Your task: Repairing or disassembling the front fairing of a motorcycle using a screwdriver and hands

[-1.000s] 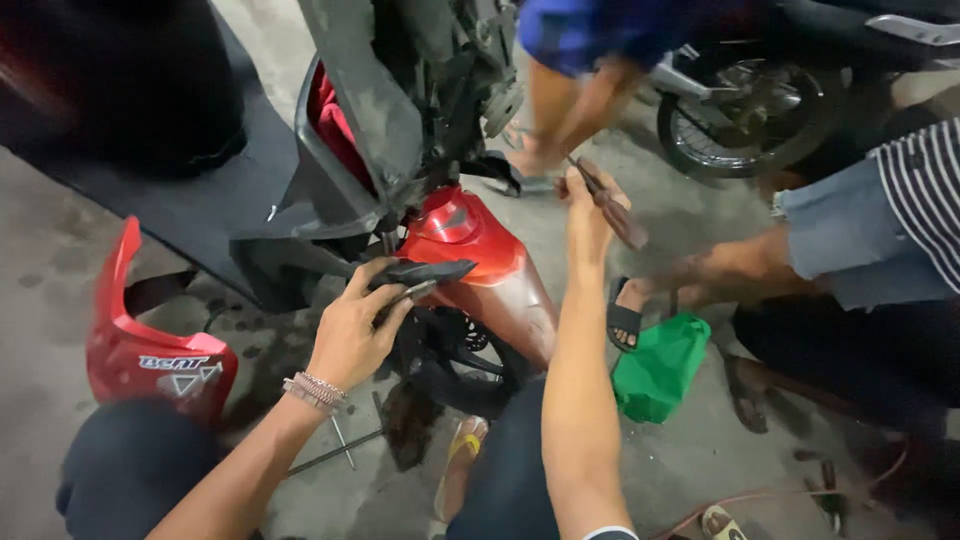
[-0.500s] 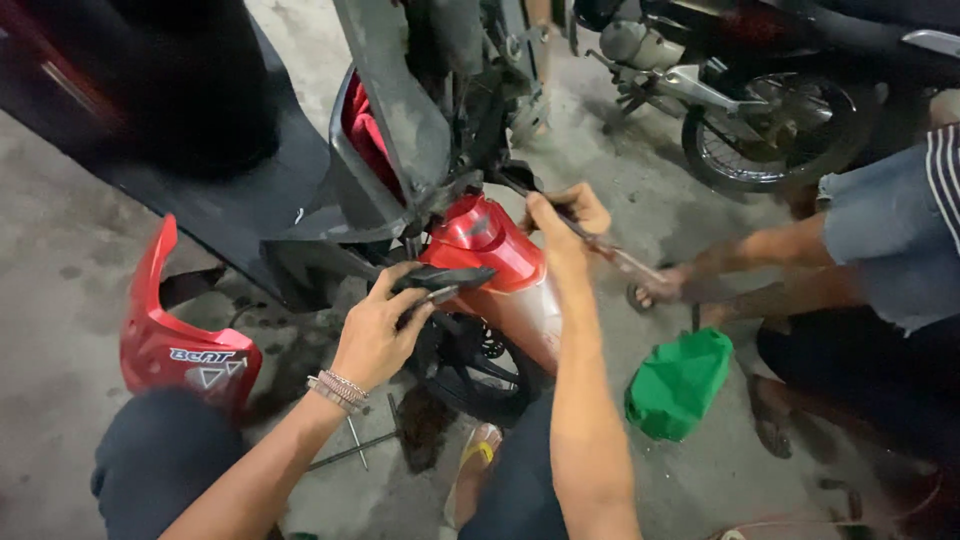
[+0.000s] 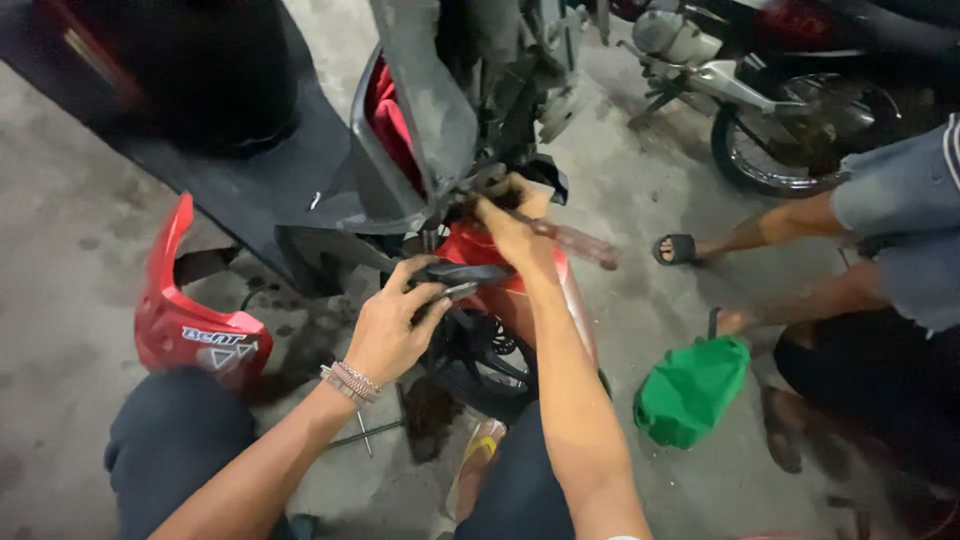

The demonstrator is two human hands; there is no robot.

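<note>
My left hand point(image 3: 395, 325), with beaded bracelets at the wrist, grips a black plastic trim piece point(image 3: 462, 274) at the front of a red motorbike. Its red front mudguard point(image 3: 520, 290) lies just beyond my fingers. My right hand point(image 3: 508, 222) reaches further in and holds a screwdriver point(image 3: 572, 241) with a dark reddish handle, the tip pointing into the black fairing point(image 3: 425, 110) near the fork. The front wheel point(image 3: 490, 365) sits below both hands.
A loose red body panel point(image 3: 185, 315) lies on the concrete at left. A green plastic container point(image 3: 692, 390) stands at right. Another person's legs in sandals point(image 3: 760, 240) and a second motorbike's wheel point(image 3: 800, 140) are at right. A thin metal tool point(image 3: 362, 432) lies by my knee.
My right hand with the screwdriver has moved down and left, from out over the floor into the fairing above the mudguard. The left hand stays on the black trim. The view has tilted forward.
</note>
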